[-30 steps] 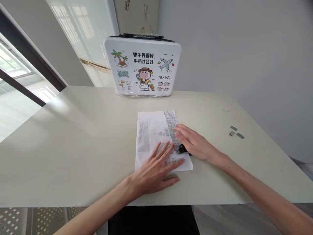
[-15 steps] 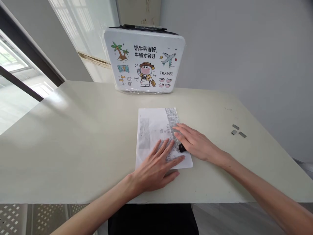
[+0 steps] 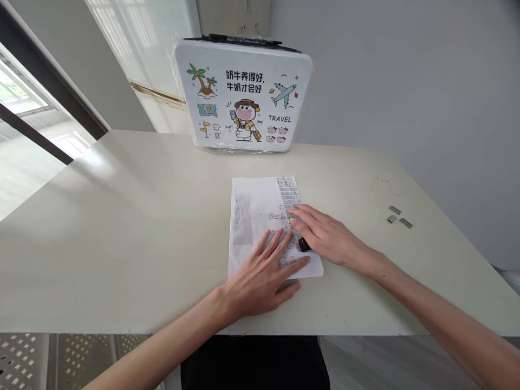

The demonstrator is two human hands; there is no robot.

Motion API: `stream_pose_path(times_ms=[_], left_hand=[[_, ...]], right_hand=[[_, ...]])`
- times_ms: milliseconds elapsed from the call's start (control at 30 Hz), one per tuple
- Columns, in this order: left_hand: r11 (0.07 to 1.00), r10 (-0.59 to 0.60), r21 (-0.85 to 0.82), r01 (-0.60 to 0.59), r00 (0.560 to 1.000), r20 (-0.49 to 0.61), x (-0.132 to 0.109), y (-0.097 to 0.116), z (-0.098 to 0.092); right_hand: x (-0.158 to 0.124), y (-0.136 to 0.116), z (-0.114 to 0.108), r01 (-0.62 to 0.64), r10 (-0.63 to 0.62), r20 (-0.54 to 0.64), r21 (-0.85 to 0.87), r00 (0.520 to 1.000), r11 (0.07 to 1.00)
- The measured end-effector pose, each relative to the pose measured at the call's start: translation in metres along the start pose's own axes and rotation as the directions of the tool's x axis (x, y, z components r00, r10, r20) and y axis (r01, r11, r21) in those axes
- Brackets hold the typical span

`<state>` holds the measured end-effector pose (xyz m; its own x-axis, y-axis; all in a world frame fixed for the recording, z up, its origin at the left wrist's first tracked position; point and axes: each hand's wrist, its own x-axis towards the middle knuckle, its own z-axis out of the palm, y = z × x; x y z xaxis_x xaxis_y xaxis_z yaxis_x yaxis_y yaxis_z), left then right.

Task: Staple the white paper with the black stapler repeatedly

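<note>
A sheet of white paper [image 3: 260, 189], or a thin stack, lies on the table, with printed text and a grey printed strip along its right side. My left hand [image 3: 264, 279] presses flat on its lower part, fingers spread, thumb on the tabletop below its edge. At the paper's right edge my right hand [image 3: 325, 233] curls palm-down, fingertips on the grey strip. Under its thumb side shows one end of a small black object [image 3: 304, 245], perhaps a small stapler. The palm hides the rest.
Behind the paper stands a white case [image 3: 244, 59] with cartoon prints, wrapped in clear plastic. Small grey metal-looking pieces [image 3: 395, 209] lie on the right of the table [image 3: 122, 244]. A grey wall is behind, and the table's front edge runs before my body.
The view has shifted slightly. Both hands keep nearly the same place on the paper, and the black object stays beneath my right hand.
</note>
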<state>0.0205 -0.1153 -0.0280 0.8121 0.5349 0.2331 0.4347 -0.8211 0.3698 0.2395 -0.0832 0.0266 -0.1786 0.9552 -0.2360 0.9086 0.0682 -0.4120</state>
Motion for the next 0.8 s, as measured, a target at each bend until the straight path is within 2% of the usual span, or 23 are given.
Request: stream_pose_path(times_ms=[267, 400, 667, 733, 800], left_hand=[[1.0, 0.004, 0.011, -0.004, 1.0, 0.007, 0.001, 0.001, 0.0], [1.0, 0.001, 0.008, -0.001, 1.0, 0.01, 0.001, 0.002, -0.001], [1.0, -0.004, -0.001, 0.004, 1.0, 0.019, -0.001, 0.001, -0.001], [1.0, -0.003, -0.006, 0.003, 1.0, 0.02, -0.001, 0.001, -0.001], [1.0, -0.001, -0.009, 0.002, 1.0, 0.018, -0.002, 0.0, -0.001]], right_hand=[[0.002, -0.002, 0.004, 0.001, -0.002, -0.005, -0.096, 1.0, 0.995], [0.002, 0.0, 0.009, 0.06, -0.071, -0.058, -0.173, 0.996, 0.983], [0.01, 0.005, 0.032, 0.099, -0.153, -0.168, -0.292, 0.974, 0.951], [0.012, 0.003, 0.031, 0.105, -0.157, -0.165, -0.289, 0.974, 0.951], [0.012, 0.002, 0.023, 0.099, -0.128, -0.111, -0.236, 0.986, 0.967]])
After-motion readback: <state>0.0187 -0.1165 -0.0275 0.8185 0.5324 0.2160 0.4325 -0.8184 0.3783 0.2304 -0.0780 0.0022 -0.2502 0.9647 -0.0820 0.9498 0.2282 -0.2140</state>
